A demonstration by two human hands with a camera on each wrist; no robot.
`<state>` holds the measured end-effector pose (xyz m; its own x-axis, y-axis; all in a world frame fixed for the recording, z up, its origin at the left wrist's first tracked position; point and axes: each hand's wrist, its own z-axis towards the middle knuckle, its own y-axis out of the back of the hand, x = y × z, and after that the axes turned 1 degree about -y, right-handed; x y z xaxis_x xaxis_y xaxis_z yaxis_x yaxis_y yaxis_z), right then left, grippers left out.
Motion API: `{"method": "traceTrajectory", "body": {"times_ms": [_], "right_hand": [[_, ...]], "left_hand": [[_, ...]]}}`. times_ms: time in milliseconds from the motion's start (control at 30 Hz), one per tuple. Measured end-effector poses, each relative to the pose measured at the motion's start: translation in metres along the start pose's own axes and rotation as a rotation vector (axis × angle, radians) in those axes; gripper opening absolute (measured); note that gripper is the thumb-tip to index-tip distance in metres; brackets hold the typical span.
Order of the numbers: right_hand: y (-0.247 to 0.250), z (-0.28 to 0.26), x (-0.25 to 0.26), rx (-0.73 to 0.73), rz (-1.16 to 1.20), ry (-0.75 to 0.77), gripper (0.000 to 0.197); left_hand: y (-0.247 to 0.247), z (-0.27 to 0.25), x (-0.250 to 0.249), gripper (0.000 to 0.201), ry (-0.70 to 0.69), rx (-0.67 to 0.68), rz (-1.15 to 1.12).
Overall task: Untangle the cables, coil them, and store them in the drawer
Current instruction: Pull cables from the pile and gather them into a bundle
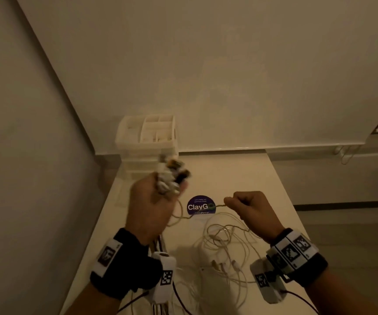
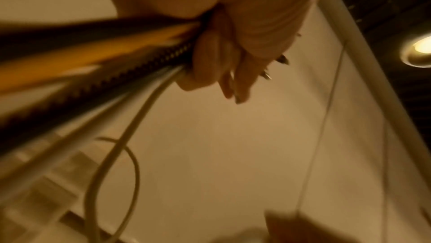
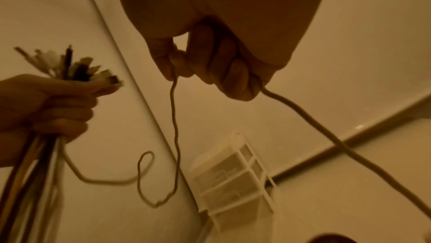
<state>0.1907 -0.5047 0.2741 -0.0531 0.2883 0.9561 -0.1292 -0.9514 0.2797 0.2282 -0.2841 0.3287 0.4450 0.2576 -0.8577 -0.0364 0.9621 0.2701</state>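
Note:
My left hand (image 1: 154, 201) is raised above the table and grips a bundle of cables (image 1: 170, 176) by their plug ends, white and dark connectors sticking up out of the fist. In the left wrist view the bundle (image 2: 97, 58) runs blurred from the curled fingers (image 2: 210, 62). My right hand (image 1: 249, 208) holds one thin beige cable (image 1: 220, 205), which passes through its fist. In the right wrist view that cable (image 3: 175, 127) hangs in a loop over to the left hand (image 3: 46, 106). A white tangle of cables (image 1: 222, 244) lies on the table below both hands.
A white plastic drawer unit (image 1: 148, 142) (image 3: 233, 175) stands at the table's far left corner against the wall. A round purple sticker (image 1: 200, 205) is on the white tabletop (image 1: 240, 169). Walls close the left and far sides. The table's right edge drops off to the floor.

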Motion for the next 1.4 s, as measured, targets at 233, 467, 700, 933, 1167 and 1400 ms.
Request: {"method": "traceTrajectory", "body": {"times_ms": [233,467,700,933,1167,1400], "right_hand": [[0.012,0.004,0.045,0.194,0.256,0.071,0.041],[0.026,-0.004,0.001,0.143,0.197,-0.027,0.037],[0.025,-0.006,-0.041,0.023,0.063,-0.105,0.036],[0.006,0.006,-0.012,-0.011,0.041,-0.056,0.05],[-0.015,0.02,0.06,0.202,0.14,0.11,0.04],[-0.009,-0.005,0.061,0.22,0.076,0.047,0.026]], "left_hand": [[-0.057,-0.011,-0.02,0.02,0.15,0.31,-0.187],[-0.013,0.017,-0.009,0.028,0.215,-0.065,-0.235],[0.053,0.038,0.001,0.031,0.159,-0.404,-0.252],[0.044,0.022,0.009,0.033,0.208,-0.255,-0.284],[-0.024,-0.01,-0.003,0.035,0.192,0.203,-0.19],[-0.007,0.003,-0.008,0.034,0.203,0.088,-0.207]]}}
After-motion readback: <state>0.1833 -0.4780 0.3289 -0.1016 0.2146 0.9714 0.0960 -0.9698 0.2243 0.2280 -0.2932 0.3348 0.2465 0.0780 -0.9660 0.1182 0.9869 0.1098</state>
